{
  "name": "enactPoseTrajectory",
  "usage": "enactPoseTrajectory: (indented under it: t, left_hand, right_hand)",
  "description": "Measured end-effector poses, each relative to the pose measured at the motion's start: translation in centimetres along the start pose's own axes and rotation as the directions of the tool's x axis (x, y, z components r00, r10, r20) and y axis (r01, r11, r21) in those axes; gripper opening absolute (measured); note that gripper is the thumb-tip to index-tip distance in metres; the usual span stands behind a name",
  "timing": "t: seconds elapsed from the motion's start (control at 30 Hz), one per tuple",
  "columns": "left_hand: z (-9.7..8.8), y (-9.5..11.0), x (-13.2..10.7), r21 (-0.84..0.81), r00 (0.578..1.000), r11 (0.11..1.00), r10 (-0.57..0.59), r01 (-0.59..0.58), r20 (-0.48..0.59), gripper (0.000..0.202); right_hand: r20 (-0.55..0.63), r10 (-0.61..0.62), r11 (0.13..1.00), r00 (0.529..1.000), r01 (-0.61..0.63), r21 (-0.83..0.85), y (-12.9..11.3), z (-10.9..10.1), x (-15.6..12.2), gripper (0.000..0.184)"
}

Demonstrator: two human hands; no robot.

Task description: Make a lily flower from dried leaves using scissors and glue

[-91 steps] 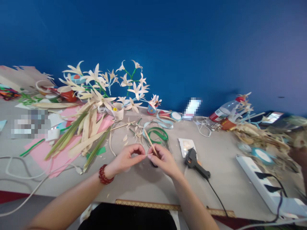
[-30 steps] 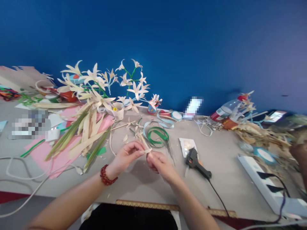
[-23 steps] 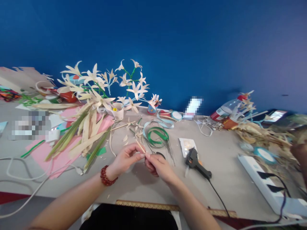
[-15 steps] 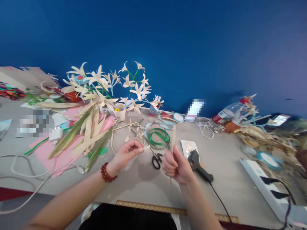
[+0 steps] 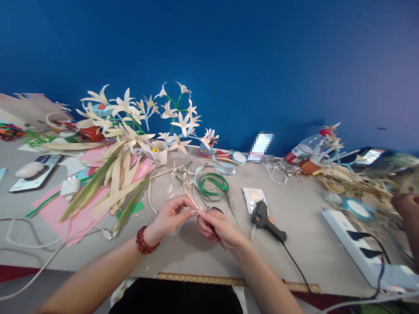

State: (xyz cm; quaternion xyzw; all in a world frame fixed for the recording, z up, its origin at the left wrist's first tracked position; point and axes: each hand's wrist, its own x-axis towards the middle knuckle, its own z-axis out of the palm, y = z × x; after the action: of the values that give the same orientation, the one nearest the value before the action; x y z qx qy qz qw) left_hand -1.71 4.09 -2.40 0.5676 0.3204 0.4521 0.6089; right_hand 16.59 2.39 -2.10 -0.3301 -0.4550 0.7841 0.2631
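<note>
My left hand (image 5: 173,216), with a red bead bracelet (image 5: 145,240) at the wrist, is closed in a pinch. The small pale piece of husk it held is now mostly hidden by the fingers. My right hand (image 5: 218,226) is closed around a thin pale stick (image 5: 191,199), whose upper end slants up to the left past the left fingers. Both sets of fingertips meet above the table. Just behind them lie black-handled scissors (image 5: 217,209), partly covered, and a loop of green ribbon (image 5: 214,185).
Pale husk flowers (image 5: 131,135) stand at the back left, above long husk leaves (image 5: 94,187) on pink paper (image 5: 85,218). A black glue gun (image 5: 268,222) lies to the right, near a white power strip (image 5: 347,244). Another person's hand (image 5: 406,213) shows at the right edge.
My right hand has moved left and tipped the stick from upright to slanting left. Its fingertips now meet those of my left hand, covering most of the scissors.
</note>
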Motion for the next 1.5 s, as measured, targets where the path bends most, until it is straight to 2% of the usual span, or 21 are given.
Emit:
enactPoseTrajectory:
  t: [0.07, 0.13, 0.2, 0.27, 0.33, 0.4, 0.47, 0.5, 0.57, 0.6, 0.67, 0.73, 0.8, 0.9, 1.0, 1.03, 1.1, 1.17, 1.23, 1.37, 1.5]
  left_hand:
    - [-0.1, 0.1, 0.1, -0.029, 1.000, 1.000, -0.005, 0.004, -0.020, 0.013]
    - [-0.4, 0.0, 0.3, -0.078, 0.997, 0.997, -0.026, 0.021, -0.066, 0.012]
    - [-0.6, -0.1, 0.4, -0.167, 0.994, 0.984, -0.074, 0.059, -0.086, 0.012]
    - [-0.7, -0.2, 0.4, -0.283, 0.989, 0.952, -0.134, 0.114, -0.053, 0.011]
    - [-0.7, -0.2, 0.3, -0.386, 0.984, 0.908, -0.179, 0.164, -0.004, 0.012]
    - [-0.6, -0.1, 0.2, -0.456, 0.974, 0.862, -0.221, 0.222, 0.055, 0.014]
    - [-0.5, 0.2, 0.1, -0.507, 0.959, 0.815, -0.260, 0.282, 0.115, 0.014]
    - [-0.5, 0.3, 0.1, -0.529, 0.950, 0.789, -0.279, 0.311, 0.143, 0.014]
    - [-0.3, 0.5, 0.2, -0.570, 0.931, 0.737, -0.313, 0.364, 0.190, 0.014]
    - [-0.3, 0.6, 0.2, -0.587, 0.922, 0.713, -0.327, 0.383, 0.205, 0.014]
    - [-0.2, 0.7, 0.3, -0.615, 0.901, 0.662, -0.365, 0.429, 0.236, 0.012]
    - [-0.3, 0.7, 0.3, -0.631, 0.866, 0.600, -0.412, 0.491, 0.283, 0.010]
    - [-0.4, 0.5, 0.2, -0.633, 0.825, 0.538, -0.449, 0.557, 0.344, 0.008]
    - [-0.6, 0.2, 0.1, -0.612, 0.780, 0.490, -0.460, 0.621, 0.424, 0.006]
    - [-0.4, 0.0, 0.0, -0.551, 0.761, 0.525, -0.469, 0.649, 0.449, 0.012]
    - [-0.2, -0.1, 0.0, -0.531, 0.777, 0.567, -0.464, 0.630, 0.426, 0.017]
    - [0.1, -0.1, 0.1, -0.466, 0.848, 0.709, -0.427, 0.530, 0.315, 0.021]
    - [0.3, -0.1, 0.1, -0.296, 0.927, 0.879, -0.336, 0.373, 0.169, 0.020]
    - [0.4, -0.1, 0.1, -0.029, 0.977, 0.978, -0.206, 0.208, 0.060, 0.015]
    - [0.4, -0.1, -0.1, 0.388, 1.000, 0.922, 0.010, -0.005, -0.012, 0.010]
    - [0.6, 0.1, -0.4, 0.534, 0.993, 0.840, 0.119, -0.098, -0.005, 0.012]
  right_hand:
    - [0.142, 0.026, 0.992, 0.990, -0.043, 0.117, -0.1, -0.8, -0.8, 0.058]
    - [0.177, -0.056, 0.987, 0.983, 0.028, 0.158, -0.4, -1.7, -1.5, 0.065]
    - [-0.002, -0.169, 0.982, 0.986, 0.169, 0.080, -0.8, -2.5, -1.8, 0.066]
    - [-0.239, -0.243, 0.961, 0.940, 0.200, -0.192, -1.4, -2.8, -1.5, 0.058]
    - [-0.315, -0.346, 0.815, 0.884, 0.117, -0.567, -1.8, -2.6, -1.0, 0.046]
    - [-0.247, -0.401, 0.538, 0.882, 0.008, -0.843, -1.8, -2.0, -0.6, 0.040]
    - [-0.174, -0.384, 0.288, 0.907, -0.061, -0.956, -1.5, -1.5, -0.5, 0.039]
    - [-0.154, -0.375, 0.204, 0.914, -0.080, -0.976, -1.3, -1.3, -0.4, 0.038]
    - [-0.124, -0.379, 0.125, 0.917, -0.082, -0.989, -1.0, -1.1, -0.5, 0.034]
    - [-0.114, -0.394, 0.126, 0.912, -0.069, -0.990, -0.9, -1.1, -0.5, 0.030]
    - [-0.124, -0.457, 0.210, 0.880, -0.029, -0.977, -1.1, -1.1, -0.6, 0.019]
    - [-0.151, -0.547, 0.354, 0.823, 0.064, -0.933, -1.4, -1.0, -0.6, 0.027]
    - [-0.151, -0.632, 0.445, 0.760, 0.197, -0.873, -1.7, -0.8, -0.6, 0.031]
    - [-0.097, -0.702, 0.449, 0.705, 0.333, -0.829, -1.7, -0.2, -0.5, 0.012]
    - [-0.150, -0.689, 0.520, 0.709, 0.340, -0.783, -1.3, 0.0, -0.4, 0.012]
    - [-0.188, -0.669, 0.564, 0.719, 0.327, -0.758, -1.2, 0.1, -0.3, 0.013]
    - [-0.248, -0.625, 0.623, 0.740, 0.282, -0.729, -0.8, 0.0, -0.1, 0.014]
    - [-0.270, -0.608, 0.610, 0.747, 0.221, -0.761, -0.5, 0.0, 0.1, 0.014]
    - [-0.263, -0.616, 0.543, 0.742, 0.159, -0.824, -0.4, 0.2, 0.2, 0.015]
    - [-0.211, -0.649, 0.395, 0.731, 0.086, -0.915, -0.4, 0.8, 0.2, 0.012]
    - [-0.148, -0.676, 0.294, 0.722, 0.080, -0.953, -0.4, 1.3, 0.1, 0.012]
